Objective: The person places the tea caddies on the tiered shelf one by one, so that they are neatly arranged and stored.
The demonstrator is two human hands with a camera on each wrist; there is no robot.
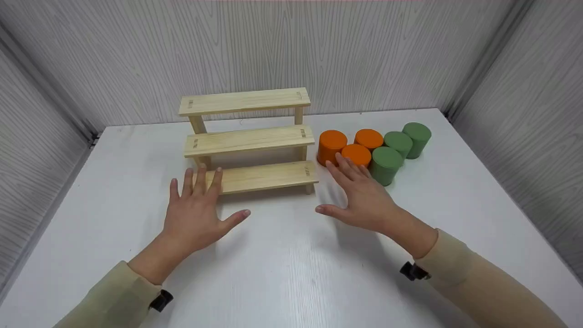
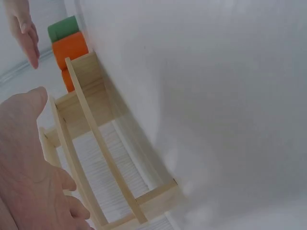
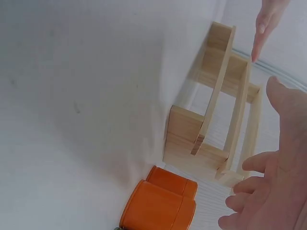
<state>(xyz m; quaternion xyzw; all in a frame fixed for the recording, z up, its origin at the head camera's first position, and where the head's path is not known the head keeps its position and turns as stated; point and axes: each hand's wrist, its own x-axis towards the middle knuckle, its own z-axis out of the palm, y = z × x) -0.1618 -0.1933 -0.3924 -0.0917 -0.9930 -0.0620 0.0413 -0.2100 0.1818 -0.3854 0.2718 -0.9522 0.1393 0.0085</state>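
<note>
A three-tier wooden shelf stand (image 1: pixel 250 140) stands at the back of the white table. My left hand (image 1: pixel 193 218) hovers palm down before its lower left end, fingers spread, holding nothing. To the right of the stand are three orange cylindrical canisters (image 1: pixel 332 145) and three green canisters (image 1: pixel 386 164), grouped close together. My right hand (image 1: pixel 366 200) is held with fingers extended in front of the orange ones, partly covering them; whether it touches them I cannot tell. In the right wrist view, orange canisters (image 3: pixel 156 206) appear below the stand (image 3: pixel 192 132), apart from the fingers.
The white table (image 1: pixel 282 269) runs back to a grey wood-grain wall panel (image 1: pixel 364 54), with similar panels on both sides. Small black devices (image 1: pixel 414 271) sit at both sleeve cuffs.
</note>
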